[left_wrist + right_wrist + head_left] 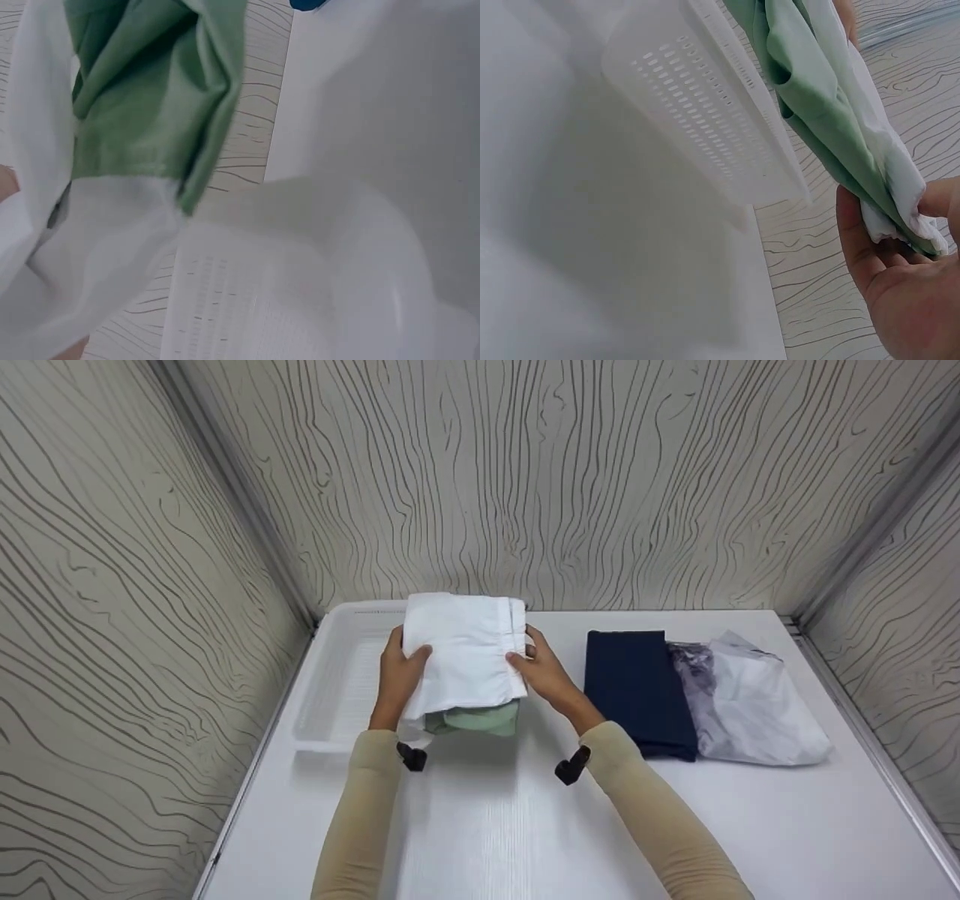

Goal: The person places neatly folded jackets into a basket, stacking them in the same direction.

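Observation:
In the head view, a folded white-and-green cloth is held up in front of me by both hands. Its white side faces up, with a gathered edge along the right, and green fabric hangs out below. My left hand grips its left edge, thumb on top. At the opposite edge my right hand pinches the gathered part between thumb and fingers. From the right wrist view, the green layer of the cloth lies underneath the white. A white slotted plastic basket stands at the left, partly covered by the cloth and left hand.
To the right on the white table lies a folded navy cloth. Beside it is a clear plastic bag with white material inside. Wood-grain patterned panels enclose the table at the back and sides.

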Demonstrator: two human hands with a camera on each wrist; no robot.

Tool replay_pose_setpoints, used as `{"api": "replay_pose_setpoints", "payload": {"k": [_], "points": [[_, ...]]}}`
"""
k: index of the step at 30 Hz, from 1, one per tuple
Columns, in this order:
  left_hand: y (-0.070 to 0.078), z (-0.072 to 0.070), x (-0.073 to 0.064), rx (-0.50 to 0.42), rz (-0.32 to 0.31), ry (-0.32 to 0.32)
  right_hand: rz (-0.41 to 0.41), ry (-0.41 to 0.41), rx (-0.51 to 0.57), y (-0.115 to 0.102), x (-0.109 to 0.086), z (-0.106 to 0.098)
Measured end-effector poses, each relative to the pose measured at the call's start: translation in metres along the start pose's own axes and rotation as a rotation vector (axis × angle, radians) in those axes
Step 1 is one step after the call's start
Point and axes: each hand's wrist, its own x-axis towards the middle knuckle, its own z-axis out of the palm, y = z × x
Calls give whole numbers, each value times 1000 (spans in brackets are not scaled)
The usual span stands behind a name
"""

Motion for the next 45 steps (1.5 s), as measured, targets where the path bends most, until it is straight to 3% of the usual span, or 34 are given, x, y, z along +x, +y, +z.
{"api": "replay_pose_setpoints", "payload": {"k": [24,45], "points": [[-16,-45,7,52,-29,43,5,-14,-27,-8,22,44],[-28,-86,17,117,-1,60,-4,-53,-20,-11,34,85]]}}
